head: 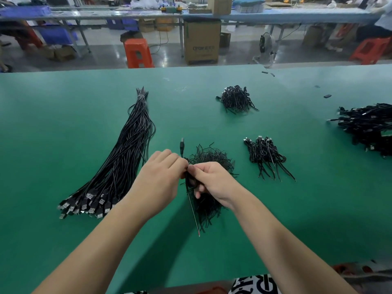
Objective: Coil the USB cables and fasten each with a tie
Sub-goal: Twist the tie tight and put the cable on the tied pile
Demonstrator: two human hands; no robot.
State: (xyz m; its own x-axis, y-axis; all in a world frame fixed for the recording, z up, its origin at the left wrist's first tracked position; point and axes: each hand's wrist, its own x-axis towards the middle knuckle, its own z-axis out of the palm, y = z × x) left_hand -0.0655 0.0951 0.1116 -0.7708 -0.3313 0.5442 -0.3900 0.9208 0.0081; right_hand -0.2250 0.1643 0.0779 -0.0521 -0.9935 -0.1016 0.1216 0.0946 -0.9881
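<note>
both hands pinched one coiled usb cable (pixel 189 181) between them: left hand (pixel 163 177), right hand (pixel 212 181). cable sat above the loose ties pile (pixel 209 161) on the green table (pixel 63 124).

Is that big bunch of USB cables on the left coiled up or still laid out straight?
Laid out straight. The long bundle of cables lies uncoiled on the green table, plugs fanned toward the person, far ends bound together.

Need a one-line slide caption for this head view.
Both hands tie a coiled USB cable on the green table.
</note>
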